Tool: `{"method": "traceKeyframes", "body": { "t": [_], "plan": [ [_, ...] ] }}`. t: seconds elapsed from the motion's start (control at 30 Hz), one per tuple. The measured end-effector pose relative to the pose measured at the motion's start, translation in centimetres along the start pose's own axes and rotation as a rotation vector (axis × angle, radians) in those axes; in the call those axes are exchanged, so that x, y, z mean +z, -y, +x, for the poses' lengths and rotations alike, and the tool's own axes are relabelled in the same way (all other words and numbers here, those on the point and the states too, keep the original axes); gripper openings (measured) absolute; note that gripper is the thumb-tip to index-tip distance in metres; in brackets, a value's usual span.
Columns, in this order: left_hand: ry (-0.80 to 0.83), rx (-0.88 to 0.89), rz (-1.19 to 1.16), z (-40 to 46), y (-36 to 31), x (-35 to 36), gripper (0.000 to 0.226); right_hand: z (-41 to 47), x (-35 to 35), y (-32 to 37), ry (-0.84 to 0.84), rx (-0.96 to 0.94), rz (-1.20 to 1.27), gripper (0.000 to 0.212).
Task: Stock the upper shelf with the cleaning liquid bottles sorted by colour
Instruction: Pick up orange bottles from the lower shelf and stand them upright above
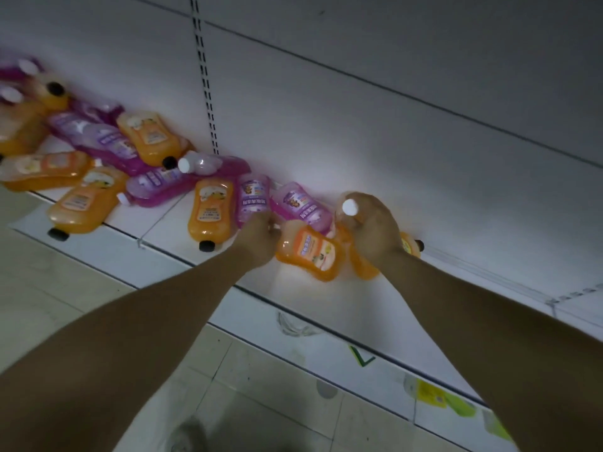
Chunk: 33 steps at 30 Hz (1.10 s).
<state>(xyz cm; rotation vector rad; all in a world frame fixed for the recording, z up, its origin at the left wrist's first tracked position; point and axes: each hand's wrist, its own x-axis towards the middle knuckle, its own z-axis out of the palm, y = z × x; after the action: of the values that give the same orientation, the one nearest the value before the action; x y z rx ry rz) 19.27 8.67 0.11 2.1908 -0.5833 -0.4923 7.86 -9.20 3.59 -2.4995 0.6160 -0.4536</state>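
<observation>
From the head view, we reach both bare arms down to a white shelf (326, 290) where cleaning liquid bottles lie jumbled on their sides. Our left hand (257, 241) curls its fingers around the lower end of a purple bottle (252, 199), just beside an orange bottle (308, 251) lying flat between our two hands. Our right hand (375, 230) wraps its fingers around a bottle with a white cap (349, 207), whose body is hidden by the hand; beneath that hand lies another orange bottle (362, 265). A second purple bottle (301, 203) lies behind the orange one. Another orange bottle with a black cap (211, 213) lies left of our left hand. Farther left, a mixed pile of orange and purple bottles (98, 151) leans against the white back panel (359, 109). Pale floor tiles (65, 288) show below.
</observation>
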Motion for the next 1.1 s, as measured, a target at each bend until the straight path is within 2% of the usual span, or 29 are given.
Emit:
{"method": "traceKeyframes", "body": {
  "t": [0.1, 0.17, 0.23, 0.43, 0.53, 0.6, 0.67, 0.73, 0.87, 0.97, 1.03, 1.1],
  "plan": [
    [-0.026, 0.155, 0.13, -0.3, -1.3, -2.9, 0.019, -0.5, -1.2, 0.9, -0.084, 0.126, 0.121, 0.029],
    [-0.006, 0.227, 0.317, -0.7, -1.5, -4.7, 0.029, -1.1, -1.7, 1.6, -0.102, 0.2, 0.199, 0.029],
    [0.049, 0.26, 0.379, -1.1, -1.4, -5.7, 0.035, -2.0, -1.7, 2.3, -0.085, 0.235, 0.229, 0.03],
    [0.09, 0.247, 0.24, -2.3, -0.3, -4.8, 0.048, -5.2, 0.6, 3.4, 0.048, 0.273, 0.103, 0.033],
    [0.223, 0.231, 0.164, -2.4, 1.7, -4.3, 0.081, -6.3, 1.5, 2.9, 0.002, 0.232, 0.009, 0.035],
    [0.199, 0.22, 0.172, -2.5, 2.4, -4.0, 0.09, -6.4, 1.3, 2.7, 0.073, 0.258, 0.067, 0.043],
    [0.145, 0.184, 0.136, -2.7, 2.1, -3.5, 0.088, -6.3, 1.1, 2.4, 0.21, 0.258, 0.116, 0.058],
    [0.116, 0.097, 0.065, -2.7, 1.6, -3.4, 0.082, -5.8, 0.9, 1.9, 0.27, 0.23, 0.071, 0.078],
    [0.108, -0.05, 0.103, -3.2, 1.7, -4.2, 0.078, -5.2, 0.6, 1.2, 0.353, 0.198, -0.248, 0.089],
    [0.134, -0.084, 0.0, -4.8, 1.4, -4.7, 0.069, -5.8, 0.8, 0.6, 0.413, 0.215, -0.1, 0.085],
    [0.156, -0.089, -0.098, -6.3, 0.9, -5.2, 0.064, -6.5, 0.7, 0.6, 0.359, 0.25, -0.003, 0.071],
    [0.155, -0.091, -0.198, -7.5, 0.4, -6.1, 0.06, -7.2, 0.1, 1.4, 0.237, 0.321, 0.108, 0.06]
  ]
}}
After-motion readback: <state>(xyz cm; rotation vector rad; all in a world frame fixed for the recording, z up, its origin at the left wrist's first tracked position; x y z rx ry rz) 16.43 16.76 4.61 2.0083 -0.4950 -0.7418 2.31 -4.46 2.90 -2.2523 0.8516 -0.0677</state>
